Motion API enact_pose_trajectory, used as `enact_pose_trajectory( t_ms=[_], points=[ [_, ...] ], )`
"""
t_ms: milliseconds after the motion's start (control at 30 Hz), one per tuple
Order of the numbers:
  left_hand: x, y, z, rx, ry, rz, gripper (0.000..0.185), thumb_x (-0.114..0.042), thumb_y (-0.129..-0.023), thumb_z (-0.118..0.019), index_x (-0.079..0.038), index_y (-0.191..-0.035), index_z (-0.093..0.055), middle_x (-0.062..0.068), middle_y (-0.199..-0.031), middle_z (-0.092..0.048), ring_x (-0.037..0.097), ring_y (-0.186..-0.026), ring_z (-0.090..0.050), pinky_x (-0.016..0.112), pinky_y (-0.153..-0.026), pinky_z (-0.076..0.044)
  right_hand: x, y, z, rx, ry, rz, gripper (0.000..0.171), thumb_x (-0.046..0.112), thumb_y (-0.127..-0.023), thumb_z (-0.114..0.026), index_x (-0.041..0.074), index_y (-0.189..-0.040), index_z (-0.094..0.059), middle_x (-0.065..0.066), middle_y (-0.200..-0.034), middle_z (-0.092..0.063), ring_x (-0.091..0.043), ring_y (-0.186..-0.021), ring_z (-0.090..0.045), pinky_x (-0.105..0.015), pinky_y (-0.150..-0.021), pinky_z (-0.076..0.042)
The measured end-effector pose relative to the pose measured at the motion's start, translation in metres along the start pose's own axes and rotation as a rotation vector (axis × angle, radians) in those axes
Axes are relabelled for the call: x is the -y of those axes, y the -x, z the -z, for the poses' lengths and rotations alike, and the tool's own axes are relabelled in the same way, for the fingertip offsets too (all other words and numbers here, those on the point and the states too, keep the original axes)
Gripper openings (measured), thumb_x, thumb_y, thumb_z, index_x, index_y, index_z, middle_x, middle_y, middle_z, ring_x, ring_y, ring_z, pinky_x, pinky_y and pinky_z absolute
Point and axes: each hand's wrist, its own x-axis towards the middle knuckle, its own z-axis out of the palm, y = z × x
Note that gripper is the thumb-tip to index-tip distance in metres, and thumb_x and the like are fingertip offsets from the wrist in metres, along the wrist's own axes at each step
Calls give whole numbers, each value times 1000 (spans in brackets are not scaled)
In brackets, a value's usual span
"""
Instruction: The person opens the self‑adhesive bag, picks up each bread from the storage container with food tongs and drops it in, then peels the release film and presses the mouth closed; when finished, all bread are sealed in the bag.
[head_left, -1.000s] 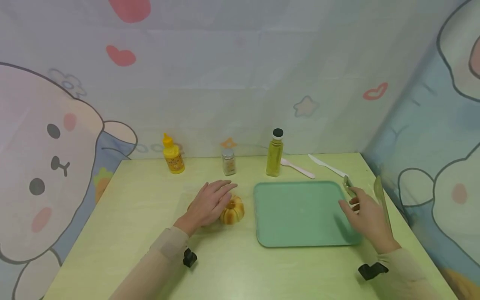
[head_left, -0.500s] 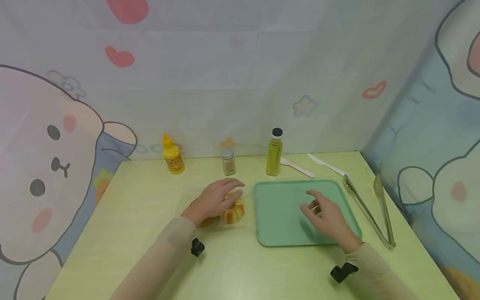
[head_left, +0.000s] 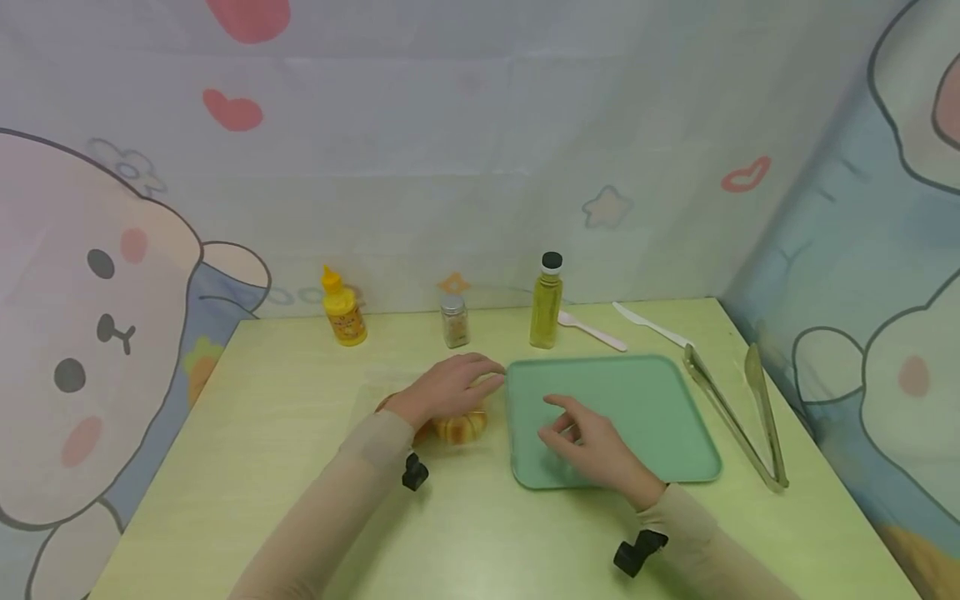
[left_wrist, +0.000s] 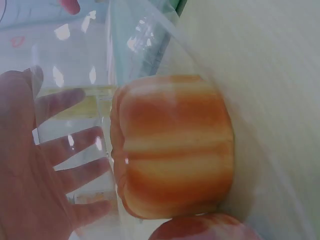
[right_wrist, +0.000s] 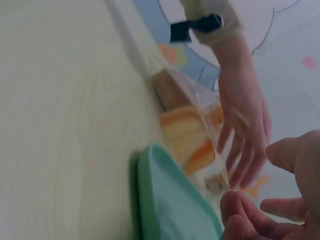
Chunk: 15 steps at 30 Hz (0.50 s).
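Golden-brown striped bread roll (head_left: pixel 463 425) in a clear plastic bag (left_wrist: pixel 150 60), lying on the table (head_left: pixel 262 467) just left of the green tray (head_left: pixel 645 400). Left hand (head_left: pixel 444 390) resting flat on top of the bag, fingers straight and spread, reaching toward the tray's left edge. Right hand (head_left: pixel 592 446) hovering over the tray's near left part, fingers loosely relaxed, grasping nothing, near the roll but apart from it. Metal tongs (head_left: pixel 738 417) right of the tray, untouched. Second darker bun (left_wrist: pixel 200 227) touching the roll inside the bag.
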Motion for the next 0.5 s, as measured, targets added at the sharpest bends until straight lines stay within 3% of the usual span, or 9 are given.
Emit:
enact_pose_trajectory(
  t_ms=[133, 333, 500],
  points=[
    [-2, -5, 0, 57, 23, 20, 55, -51, -114, -34, -18, -148, -62, 7, -152, -57, 28, -144, -50, 48, -120, -39, 9, -3, -13, 88, -105, -6, 57, 30, -106, -65, -1, -151, -49, -6, -98, -73, -12, -75, -69, -27, -70, -55],
    [-5, -10, -2, 88, 40, 63, 60, -53, -114, -28, -17, -151, -59, 7, -155, -55, 27, -147, -47, 47, -122, -36, 22, -6, -26, 243, -305, -97, 63, 27, -107, -63, -2, -157, -39, -16, -97, -76, -23, -73, -68, -28, -59, -53],
    [-2, -14, -5, 105, 60, 86, 62, -56, -113, -30, -17, -148, -62, 5, -153, -57, 27, -145, -50, 52, -122, -35, 28, -6, -41, 329, -381, -145, 69, 29, -107, -63, 0, -161, -31, -9, -92, -79, -18, -63, -67, -26, -50, -46]
  ],
)
